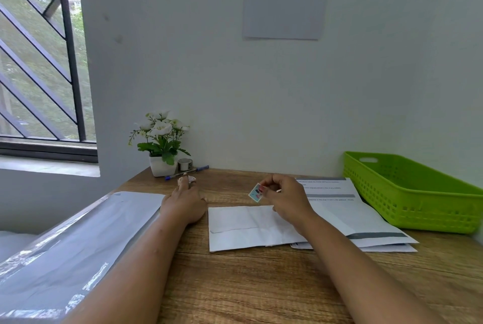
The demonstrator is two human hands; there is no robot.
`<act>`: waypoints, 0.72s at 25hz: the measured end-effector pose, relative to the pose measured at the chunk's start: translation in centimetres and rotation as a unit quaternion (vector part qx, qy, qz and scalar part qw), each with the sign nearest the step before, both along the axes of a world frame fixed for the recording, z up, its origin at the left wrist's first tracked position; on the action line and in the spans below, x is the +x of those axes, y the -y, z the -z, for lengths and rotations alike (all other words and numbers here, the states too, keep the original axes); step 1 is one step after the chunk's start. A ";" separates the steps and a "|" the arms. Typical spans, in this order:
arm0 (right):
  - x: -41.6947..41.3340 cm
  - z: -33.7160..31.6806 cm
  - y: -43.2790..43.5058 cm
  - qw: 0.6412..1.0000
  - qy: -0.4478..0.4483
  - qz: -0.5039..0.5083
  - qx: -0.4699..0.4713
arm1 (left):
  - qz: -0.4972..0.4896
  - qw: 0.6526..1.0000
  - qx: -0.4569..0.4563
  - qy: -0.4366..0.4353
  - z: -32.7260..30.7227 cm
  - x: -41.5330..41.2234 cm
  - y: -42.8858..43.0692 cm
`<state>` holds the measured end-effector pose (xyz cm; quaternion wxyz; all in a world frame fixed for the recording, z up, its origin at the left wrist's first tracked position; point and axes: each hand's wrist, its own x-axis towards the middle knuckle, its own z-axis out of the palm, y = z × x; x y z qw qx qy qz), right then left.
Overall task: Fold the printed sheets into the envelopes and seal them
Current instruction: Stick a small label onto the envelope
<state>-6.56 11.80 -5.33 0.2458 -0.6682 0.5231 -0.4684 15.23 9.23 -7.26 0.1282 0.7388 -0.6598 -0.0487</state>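
Over the one envelope, the right hand pinches one stamp while the left hand rests on bare desk, grip unclear.

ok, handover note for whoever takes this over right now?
Left hand: rests on the table, holds nothing.
Right hand: pinches a stamp above the white envelope.
Envelope lies flat mid-table, flap looks down; cannot tell if it is sealed.
Printed sheets lie to its right, beside the green basket.
Left to do: probably stick the stamp, then fold and pack the remaining sheets.
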 end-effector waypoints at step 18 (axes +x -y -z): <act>0.5 -0.6 -0.7 0.998 0.045 -0.026 0.030 | 0.202 0.924 -0.091 -0.312 -2.0 -3.8 -1.9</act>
